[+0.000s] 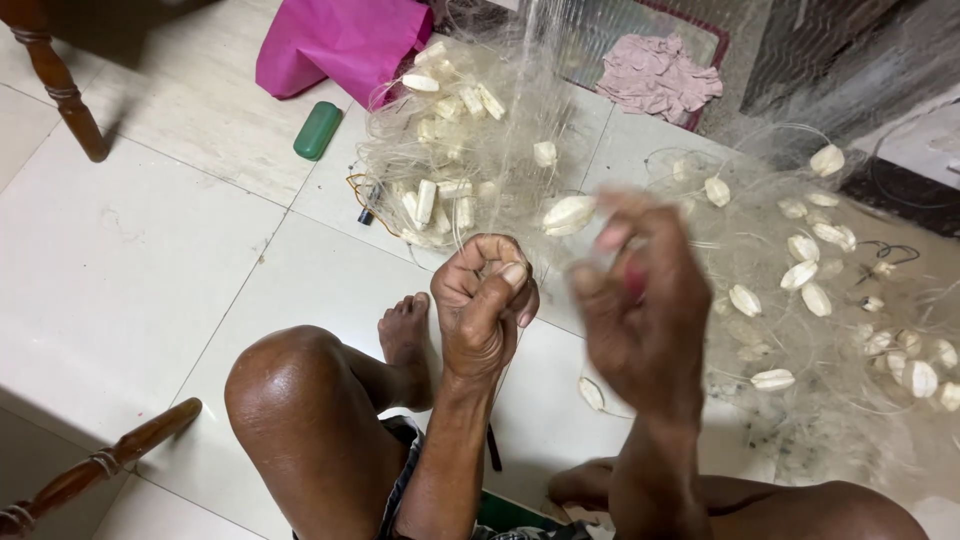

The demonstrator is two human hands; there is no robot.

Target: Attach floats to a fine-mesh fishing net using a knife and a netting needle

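Left hand: your left hand [482,300] is curling into a fist, its fingers [510,272] pressing together on strands of the fishing net [500,150], which are running up and away from the knuckles toward the far heap

Right hand: your right hand [640,300] is blurring with motion just beside the left; its fingers [612,237] are looking bent around something reddish in the palm, but you cannot tell whether they are clamping on it or on the mesh

Net: the fine pale mesh is lying on the tiled floor [130,250] beyond and to the right of both sets of fingers, its taut strands lining up lengthwise straight away from your left fist

Floats: a white float [568,213] is hanging between the two hands' fingertips, slightly nearer the right; more are clustering in the heap ahead

Nearer hand: the left is holding the line, the right is hovering close

Around: a green case [317,130] is lying well left of the fingers, a pink cloth [345,40] beyond it
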